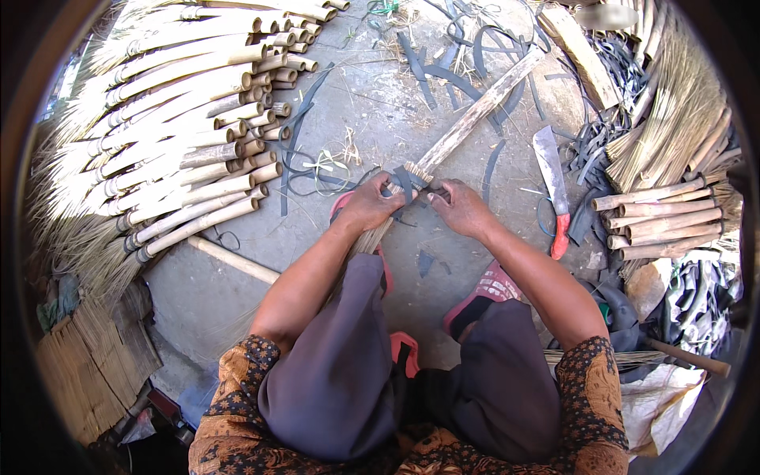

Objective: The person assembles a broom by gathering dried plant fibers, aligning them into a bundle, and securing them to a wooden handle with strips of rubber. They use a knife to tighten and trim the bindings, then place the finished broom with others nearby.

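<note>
The broom (443,150) lay across the concrete floor (372,103) in front of the seated person, its wooden handle running up to the right and its bundle of stiff fibres passing down under the left forearm. At the joint between handle and fibres a dark rubber strip (405,187) was wound around. The left hand (370,204) gripped the bundle just at this joint, fingers curled tight around it. The right hand (459,204) pinched the free end of the strip between thumb and fingers and held it taut. By my judgement the binding step was in hand: the strip looked only partly wrapped, and the next move would call for a firm pull and another turn, while the left hand kept the fibres from slipping.

A cleaver with a red handle (554,190) lay near the right hand, but apart from it. Finished brooms (182,134) were stacked at the left, short bamboo pieces (665,222) at the right, and loose rubber strips (443,55) were scattered behind. Nothing stood between the hands and the work, though the scraps crowded the floor around.
</note>
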Available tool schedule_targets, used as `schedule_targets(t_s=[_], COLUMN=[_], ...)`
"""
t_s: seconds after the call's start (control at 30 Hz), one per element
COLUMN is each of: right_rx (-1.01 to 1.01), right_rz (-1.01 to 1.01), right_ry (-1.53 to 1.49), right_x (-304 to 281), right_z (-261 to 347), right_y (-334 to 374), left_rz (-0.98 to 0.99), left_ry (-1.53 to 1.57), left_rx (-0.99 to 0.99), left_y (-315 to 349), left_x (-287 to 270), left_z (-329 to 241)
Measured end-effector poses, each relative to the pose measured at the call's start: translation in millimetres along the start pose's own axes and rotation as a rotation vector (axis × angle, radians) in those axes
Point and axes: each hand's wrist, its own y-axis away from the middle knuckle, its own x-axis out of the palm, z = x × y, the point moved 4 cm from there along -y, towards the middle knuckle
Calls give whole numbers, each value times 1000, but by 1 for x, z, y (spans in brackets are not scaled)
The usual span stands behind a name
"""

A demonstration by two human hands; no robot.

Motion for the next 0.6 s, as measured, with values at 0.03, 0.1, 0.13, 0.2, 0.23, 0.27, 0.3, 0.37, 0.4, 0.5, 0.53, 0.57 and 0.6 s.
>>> schedule_targets(t_s=[0.03,0.1,0.13,0.2,0.23,0.27,0.3,0.37,0.4,0.5,0.53,0.57,0.6], right_rx=[1,39,21,85,81,117,156,69,72,34,20,7,-48], right_rz=[-11,-25,-28,5,38,92,126,93,91,24,-6,-36,-44], right_ry=[-12,-37,-76,-144,-100,-55,1,-33,-31,-658,-755,-852,-956], right_x=[5,12,14,15,14,12,10,2,1,-10,-15,-22,-26], right_z=[0,-2,-2,-5,-5,-6,-6,4,9,28,33,38,43], right_y=[-2,-7,-8,-11,-11,-11,-9,-5,-3,2,3,3,3], left_rz=[-16,-27,-35,-40,-40,-44,-35,-16,-3,-32,-47,-43,-52], left_ry=[-23,-43,-51,-60,-65,-70,-62,-34,3,-15,-51,-98,-143], left_rx=[-2,-8,19,11,17,3,1,-5,15,139,154,119,84], left_y=[0,-1,-1,-2,-3,-4,-4,-4,-3,3,5,6,7], left_x=[0,-1,-2,-2,-3,-3,-3,-3,-3,-6,-7,-8,-9], left_z=[0,1,1,4,5,8,9,12,12,7,6,6,6])
